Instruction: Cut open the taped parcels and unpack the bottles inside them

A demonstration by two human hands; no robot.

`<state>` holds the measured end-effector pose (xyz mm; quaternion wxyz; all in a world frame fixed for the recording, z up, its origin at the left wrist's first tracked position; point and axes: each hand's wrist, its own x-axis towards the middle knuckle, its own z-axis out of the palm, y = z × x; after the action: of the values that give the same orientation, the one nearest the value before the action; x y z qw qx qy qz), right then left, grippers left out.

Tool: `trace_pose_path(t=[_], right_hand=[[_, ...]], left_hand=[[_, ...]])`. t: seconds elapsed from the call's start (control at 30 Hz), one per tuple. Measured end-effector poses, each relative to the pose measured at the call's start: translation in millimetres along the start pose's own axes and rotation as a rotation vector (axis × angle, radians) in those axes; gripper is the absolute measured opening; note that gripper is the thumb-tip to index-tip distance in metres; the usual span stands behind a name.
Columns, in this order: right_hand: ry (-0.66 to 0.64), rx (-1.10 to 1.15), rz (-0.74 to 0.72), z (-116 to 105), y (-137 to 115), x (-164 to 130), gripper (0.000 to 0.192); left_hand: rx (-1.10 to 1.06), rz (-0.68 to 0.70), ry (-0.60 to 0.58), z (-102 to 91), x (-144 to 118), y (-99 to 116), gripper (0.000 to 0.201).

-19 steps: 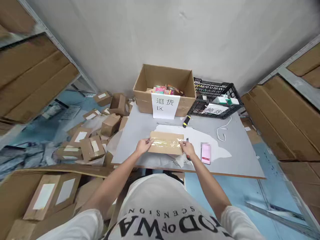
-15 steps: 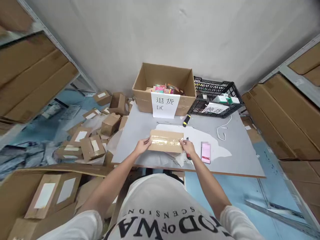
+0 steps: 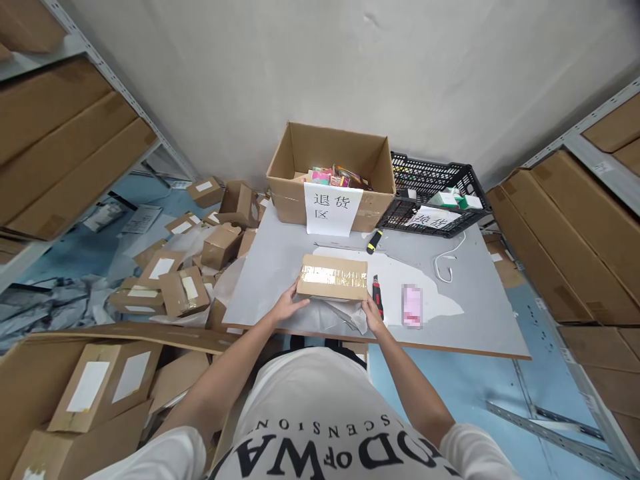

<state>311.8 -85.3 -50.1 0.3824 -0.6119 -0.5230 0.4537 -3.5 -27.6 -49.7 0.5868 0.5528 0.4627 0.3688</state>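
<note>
Off the left edge of the grey table top lies a heap of small brown cardboard parcels with white labels, so that side offers no clear room to swing anything wide. The left hand cups the near left corner of the flat brown cardboard parcel sealed with a strip of clear tape, fingers curled under its edge; the parcel sits tilted near the front of the table, its near side raised a little above crumpled white paper. The right hand holds the near right corner in the same way, thumb against the side. To handle it well, I would judge that both hands should lift evenly and keep the box level, as an uneven grip could twist the taped seam. Just right of that hand lies a red and black utility knife, close enough to be knocked, then a blurred pink flat object and a white cable. Behind stand a large open cardboard box with a white paper sign and a black plastic crate, leaving the middle and right of the table as the open room
</note>
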Motion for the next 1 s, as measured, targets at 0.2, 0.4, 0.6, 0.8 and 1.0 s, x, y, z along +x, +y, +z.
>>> trace_pose_path(t=[0.2,0.4,0.6,0.8,1.0], right_hand=[[-0.025,-0.19,-0.03,2.5,5.9,12.1,0.068],[-0.039,-0.254,0.008,3.8,5.9,23.2,0.039],[-0.032,-0.231,0.007,3.4,2.2,20.9,0.036],[-0.037,-0.261,-0.017,-3.9,-15.0,16.0,0.044],[0.019,-0.287,-0.002,-20.1,-54.1,23.0,0.044]], left_hand=[[0.17,-0.018,0.04,-5.1,6.0,-31.4,0.068],[0.189,0.004,0.052,-3.5,12.5,-43.3,0.054],[0.202,0.004,0.036,-5.7,12.3,-32.2,0.052],[0.205,0.008,0.036,-9.9,7.0,-10.2,0.051],[0.042,-0.019,0.077,-9.6,1.5,23.7,0.069]])
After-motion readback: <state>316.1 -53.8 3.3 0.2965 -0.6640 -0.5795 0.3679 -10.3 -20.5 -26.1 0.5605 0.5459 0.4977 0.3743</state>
